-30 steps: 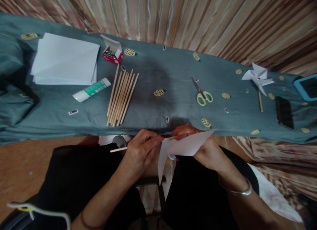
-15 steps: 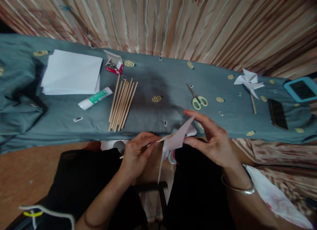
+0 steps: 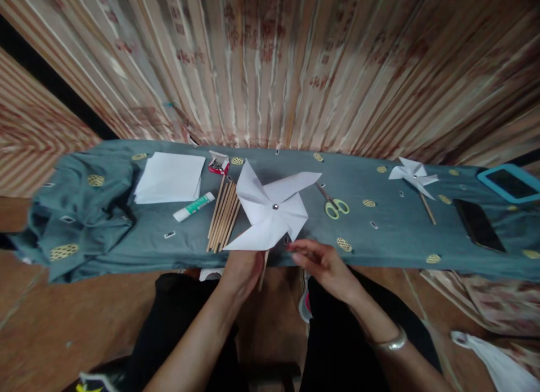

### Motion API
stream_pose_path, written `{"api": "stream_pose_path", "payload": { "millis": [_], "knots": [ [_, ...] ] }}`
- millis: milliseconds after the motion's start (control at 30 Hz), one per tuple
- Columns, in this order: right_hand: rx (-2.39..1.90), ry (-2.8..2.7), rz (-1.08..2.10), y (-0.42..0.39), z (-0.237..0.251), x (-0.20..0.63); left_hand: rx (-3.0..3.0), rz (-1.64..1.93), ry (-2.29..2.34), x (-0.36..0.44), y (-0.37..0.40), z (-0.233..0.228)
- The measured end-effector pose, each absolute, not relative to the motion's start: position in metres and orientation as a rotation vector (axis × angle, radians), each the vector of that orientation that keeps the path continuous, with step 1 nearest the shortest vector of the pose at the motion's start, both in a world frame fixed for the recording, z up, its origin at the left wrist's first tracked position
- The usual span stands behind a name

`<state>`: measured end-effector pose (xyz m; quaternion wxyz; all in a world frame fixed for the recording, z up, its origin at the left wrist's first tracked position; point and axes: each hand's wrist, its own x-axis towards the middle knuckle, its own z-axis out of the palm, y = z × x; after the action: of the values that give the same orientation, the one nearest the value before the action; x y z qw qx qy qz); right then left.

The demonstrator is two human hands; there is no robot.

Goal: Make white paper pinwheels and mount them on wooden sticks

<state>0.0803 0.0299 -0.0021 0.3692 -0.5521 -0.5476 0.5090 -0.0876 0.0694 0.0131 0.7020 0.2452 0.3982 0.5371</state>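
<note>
A white paper pinwheel [image 3: 257, 203] faces me upright, with a shiny metal pin at its centre. My left hand [image 3: 244, 271] is closed on its wooden stick [image 3: 264, 271], just below the blades. The paper hides part of the left fingers. My right hand [image 3: 323, 262] is to the right of the stick, just below the lower right blade. Its fingers are loosely bent and apart from the thumb, with nothing visible in them.
On the green cloth [image 3: 354, 240] lie a paper stack [image 3: 171, 178], a red box of pins [image 3: 218, 164], a glue stick [image 3: 194, 206], several wooden sticks [image 3: 223, 217] and scissors [image 3: 333, 203]. Farther right are another pinwheel [image 3: 413, 175], a phone [image 3: 478, 223] and a blue-framed tablet [image 3: 510, 184].
The pinwheel has turned from edge-on to facing me and come up over the cloth's edge. My right hand has moved off its blades. The camera view has tilted upward.
</note>
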Motion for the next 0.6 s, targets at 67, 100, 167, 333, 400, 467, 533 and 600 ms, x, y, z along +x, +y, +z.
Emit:
{"api": "stream_pose_path", "payload": {
  "millis": [67, 100, 167, 333, 400, 467, 533, 600],
  "knots": [
    [-1.398, -1.441, 1.415, 0.027, -0.006, 0.066, 0.508, 1.225, 0.873, -0.086, 0.073, 0.02],
    [-1.379, -1.443, 1.46, 0.026, -0.008, 0.06, 0.487, 1.238, 0.867, -0.085, 0.074, 0.022],
    [-1.305, -1.422, 1.536, 0.025, -0.011, 0.049, 0.446, 1.256, 0.854, -0.082, 0.077, 0.026],
    [-1.169, -1.361, 1.564, 0.028, -0.016, 0.035, 0.394, 1.258, 0.852, -0.074, 0.084, 0.031],
    [-1.17, -1.363, 1.52, 0.03, -0.016, 0.034, 0.403, 1.265, 0.856, -0.07, 0.087, 0.031],
    [-1.17, -1.365, 1.472, 0.034, -0.014, 0.035, 0.419, 1.281, 0.848, -0.068, 0.089, 0.031],
    [-1.18, -1.361, 1.425, 0.038, -0.01, 0.038, 0.467, 1.282, 0.846, -0.068, 0.091, 0.03],
    [-1.206, -1.343, 1.394, 0.044, -0.005, 0.043, 0.561, 1.248, 0.879, -0.069, 0.093, 0.027]
  ]
}}
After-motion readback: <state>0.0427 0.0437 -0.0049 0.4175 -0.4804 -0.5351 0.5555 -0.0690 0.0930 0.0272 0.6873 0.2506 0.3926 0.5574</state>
